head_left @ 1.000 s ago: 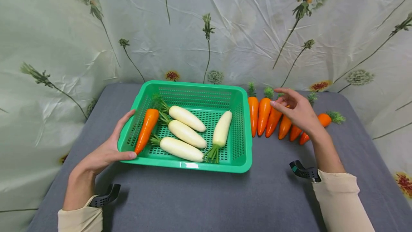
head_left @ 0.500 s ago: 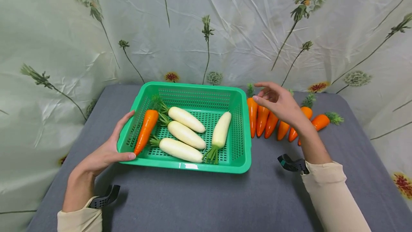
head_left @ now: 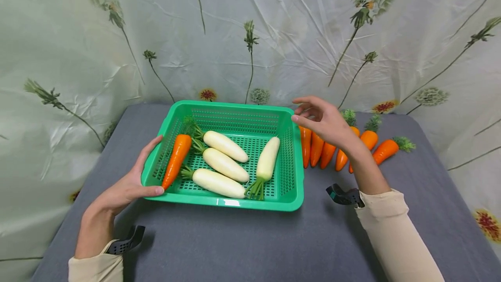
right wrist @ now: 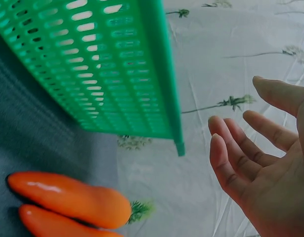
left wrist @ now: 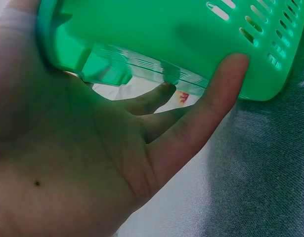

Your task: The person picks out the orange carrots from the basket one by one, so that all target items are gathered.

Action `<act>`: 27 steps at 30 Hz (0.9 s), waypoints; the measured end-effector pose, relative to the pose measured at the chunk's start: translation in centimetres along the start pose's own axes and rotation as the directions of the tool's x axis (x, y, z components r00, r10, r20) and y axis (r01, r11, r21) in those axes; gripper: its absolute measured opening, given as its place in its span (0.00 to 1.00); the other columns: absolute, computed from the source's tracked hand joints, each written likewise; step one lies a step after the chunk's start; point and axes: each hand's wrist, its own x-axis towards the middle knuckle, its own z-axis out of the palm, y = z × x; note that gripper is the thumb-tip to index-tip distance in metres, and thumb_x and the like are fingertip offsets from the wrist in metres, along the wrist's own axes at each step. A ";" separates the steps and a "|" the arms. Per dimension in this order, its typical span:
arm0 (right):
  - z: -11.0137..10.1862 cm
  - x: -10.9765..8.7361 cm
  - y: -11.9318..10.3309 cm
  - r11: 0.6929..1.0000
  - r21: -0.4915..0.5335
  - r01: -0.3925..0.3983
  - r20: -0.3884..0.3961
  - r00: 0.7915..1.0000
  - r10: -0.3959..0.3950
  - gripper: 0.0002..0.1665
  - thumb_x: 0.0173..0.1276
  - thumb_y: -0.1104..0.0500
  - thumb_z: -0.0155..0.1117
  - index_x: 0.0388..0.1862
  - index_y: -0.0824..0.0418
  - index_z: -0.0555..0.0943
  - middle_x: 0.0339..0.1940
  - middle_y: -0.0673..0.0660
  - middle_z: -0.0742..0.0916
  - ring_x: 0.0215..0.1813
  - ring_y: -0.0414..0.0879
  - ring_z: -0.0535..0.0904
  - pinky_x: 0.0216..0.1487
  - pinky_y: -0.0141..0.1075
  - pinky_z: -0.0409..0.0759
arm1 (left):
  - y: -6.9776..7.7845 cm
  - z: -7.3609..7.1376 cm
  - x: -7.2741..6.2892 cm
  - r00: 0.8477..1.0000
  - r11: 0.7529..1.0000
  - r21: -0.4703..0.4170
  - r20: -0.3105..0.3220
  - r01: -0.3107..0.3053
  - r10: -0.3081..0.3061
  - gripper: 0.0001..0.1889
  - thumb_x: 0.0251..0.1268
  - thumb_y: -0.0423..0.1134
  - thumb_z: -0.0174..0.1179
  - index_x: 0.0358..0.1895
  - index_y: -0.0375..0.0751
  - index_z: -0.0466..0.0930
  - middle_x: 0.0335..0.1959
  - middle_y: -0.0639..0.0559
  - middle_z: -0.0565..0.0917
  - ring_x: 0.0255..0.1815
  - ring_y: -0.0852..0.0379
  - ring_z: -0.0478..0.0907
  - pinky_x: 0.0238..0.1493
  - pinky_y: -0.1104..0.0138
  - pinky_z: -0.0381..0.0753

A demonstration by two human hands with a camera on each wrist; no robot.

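Observation:
A green plastic basket (head_left: 250,204) holds one carrot (head_left: 177,160) and several white radishes (head_left: 226,164) with green tops. At its near left corner my left hand (head_left: 125,186) grips it, thumb along the front rim and fingers against the outer wall (left wrist: 142,29). My right hand (head_left: 325,121), holding nothing, hovers by the basket's far right corner, fingers loosely bent and thumb apart. In the right wrist view these fingers (right wrist: 236,170) are clear of the rim. Below the right hand several carrots (head_left: 385,150) lie side by side, some of their tops hidden by it.
Grey cloth (head_left: 235,247) covers the table. A pale curtain (head_left: 219,34) printed with dandelions hangs behind and at the sides. The row of carrots begins right beside the basket's right wall.
My right hand has moved left over the carrots to the basket's right rim, uncovering carrots farther right. My left hand and the basket have stayed in place.

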 end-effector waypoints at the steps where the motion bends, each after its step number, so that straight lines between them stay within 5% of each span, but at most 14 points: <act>1: 0.1 0.1 -0.2 1.000 0.004 0.002 0.004 1.000 -0.002 0.28 0.78 0.52 0.63 0.74 0.52 0.74 0.63 0.60 0.83 0.58 0.49 0.80 0.57 0.39 0.78 | 0.0 0.0 0.0 1.000 1.000 -0.003 0.000 -0.001 0.001 0.61 0.62 0.32 0.69 0.84 0.74 0.33 0.77 0.43 0.50 0.64 0.64 0.65 0.55 0.75 0.71; 27: 3.2 3.4 -4.8 0.994 0.081 0.076 0.131 0.988 -0.086 0.29 0.74 0.57 0.69 0.72 0.55 0.76 0.61 0.61 0.83 0.58 0.52 0.82 0.62 0.49 0.78 | -0.1 0.0 0.0 1.000 1.000 -0.002 -0.001 0.010 -0.010 0.61 0.62 0.32 0.69 0.84 0.74 0.33 0.76 0.42 0.49 0.64 0.61 0.65 0.54 0.74 0.72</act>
